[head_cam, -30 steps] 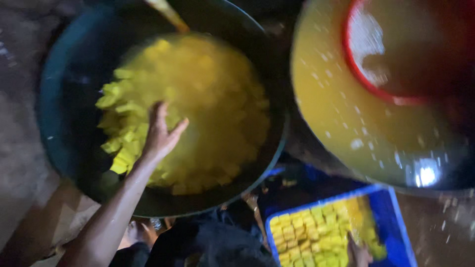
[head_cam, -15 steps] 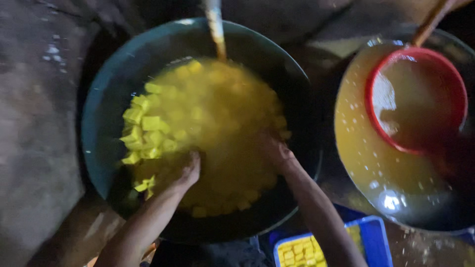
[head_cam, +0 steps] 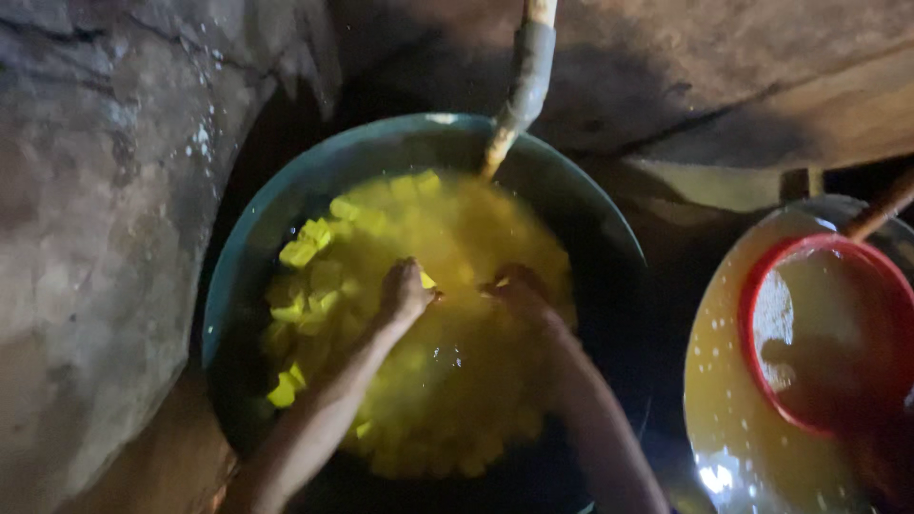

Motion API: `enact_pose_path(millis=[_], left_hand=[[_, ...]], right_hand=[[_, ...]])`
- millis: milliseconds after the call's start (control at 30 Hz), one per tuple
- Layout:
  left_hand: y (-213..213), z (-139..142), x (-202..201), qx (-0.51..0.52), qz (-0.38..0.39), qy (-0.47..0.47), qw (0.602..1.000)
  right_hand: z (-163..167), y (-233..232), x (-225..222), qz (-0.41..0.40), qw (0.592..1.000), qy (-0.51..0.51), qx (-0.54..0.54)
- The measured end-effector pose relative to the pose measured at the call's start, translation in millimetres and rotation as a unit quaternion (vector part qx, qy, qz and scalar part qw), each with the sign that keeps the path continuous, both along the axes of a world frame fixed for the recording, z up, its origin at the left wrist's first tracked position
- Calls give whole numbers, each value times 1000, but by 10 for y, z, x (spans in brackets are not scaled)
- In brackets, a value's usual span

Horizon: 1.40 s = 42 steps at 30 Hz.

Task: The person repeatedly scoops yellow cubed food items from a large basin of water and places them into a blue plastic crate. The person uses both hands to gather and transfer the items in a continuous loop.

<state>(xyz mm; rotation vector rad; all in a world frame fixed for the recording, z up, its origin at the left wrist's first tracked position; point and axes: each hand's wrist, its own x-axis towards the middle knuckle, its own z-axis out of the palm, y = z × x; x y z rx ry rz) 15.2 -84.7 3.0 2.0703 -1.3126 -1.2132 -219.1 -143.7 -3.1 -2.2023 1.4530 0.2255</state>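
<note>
A large dark green basin [head_cam: 286, 209] holds yellow liquid with several yellow cubes [head_cam: 314, 286] floating in it, mostly on its left side. My left hand [head_cam: 405, 290] reaches into the middle of the basin, fingers curled down among the cubes. Just to its right, my right hand [head_cam: 514, 286] dips into the same liquid, fingers bent. Whether either hand grips a cube is hidden by the liquid and dim light. A pale stick or ladle handle [head_cam: 519, 90] leans into the basin from the far rim.
A second big pan [head_cam: 724, 400] of orange-brown liquid sits at the right, with a red bowl [head_cam: 762, 286] floating in it and a wooden handle [head_cam: 881, 209] above. Rough stone [head_cam: 95, 238] rises at the left and behind the basin.
Both hands have moved from the near edge of the cubes to the middle of the basin, closer together. The view has shifted, so the blue crate of cubes is out of sight.
</note>
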Motion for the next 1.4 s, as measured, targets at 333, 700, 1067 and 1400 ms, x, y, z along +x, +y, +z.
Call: enact_pose_path(millis=[333,700,1067,1400], left_hand=[[-10,-347,-83,-5,164,127,978],[-56,-230,-193,5,309,655,690],[241,-156,-311,-249,50,422,870],[203,-233,-402,5,329,682,653]], right_hand=[[-354,-186,364,25,995,38,-83],[294,-249,-179,-60,921,-348,162],[2802,1539,-1742,-59,960,-220,166],[1922,1252,-1001,-149,981,-100,75]])
